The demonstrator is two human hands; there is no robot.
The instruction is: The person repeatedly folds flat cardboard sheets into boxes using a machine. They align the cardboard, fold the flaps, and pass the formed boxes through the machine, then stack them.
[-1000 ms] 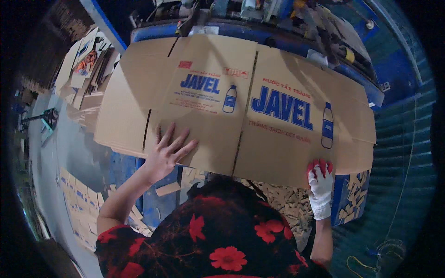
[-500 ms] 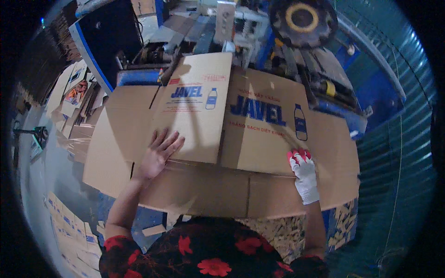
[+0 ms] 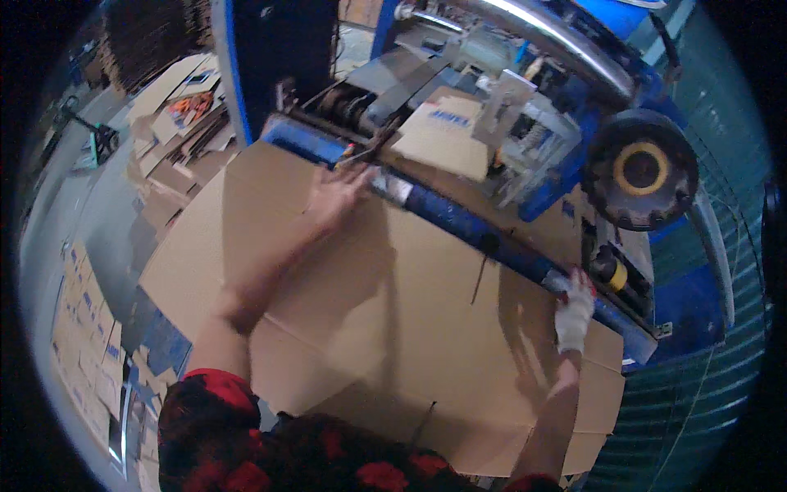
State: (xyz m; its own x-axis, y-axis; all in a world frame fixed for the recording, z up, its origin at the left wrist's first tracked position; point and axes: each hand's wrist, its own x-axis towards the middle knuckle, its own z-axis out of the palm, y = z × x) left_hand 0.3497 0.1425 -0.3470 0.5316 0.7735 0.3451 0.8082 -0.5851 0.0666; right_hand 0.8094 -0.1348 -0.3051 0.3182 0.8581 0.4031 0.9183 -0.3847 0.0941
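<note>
At our far left, the grey floor (image 3: 86,201) carries a dark wheeled hand truck with a green part (image 3: 101,141) and, nearer us, flat tan cardboard boxes with blue print (image 3: 82,332). Right of the truck lies an untidy heap of brown cardboard pieces (image 3: 170,178). Next stands an upright blue-edged dark metal panel (image 3: 279,78), beside a machine with a long blue metal front bar (image 3: 459,223). Our large, flat, brown cardboard sheet (image 3: 434,328) spreads before the machine up to this bar; beyond it, a pale cardboard flap with blue print (image 3: 443,139) sits among metal parts. Farther right are a black wheel with a yellow centre ring (image 3: 642,168) and a green corrugated wall (image 3: 705,410).

Our bare left hand (image 3: 338,195) reaches palm down over the sheet to the bar, forearm slanting rightward; blur keeps us from telling whether its fingers are spread. Our right hand (image 3: 575,318), in a white glove with red fingertips, points away from us at the bar's right part, fingers extended close together; we cannot tell whether they pinch anything.
</note>
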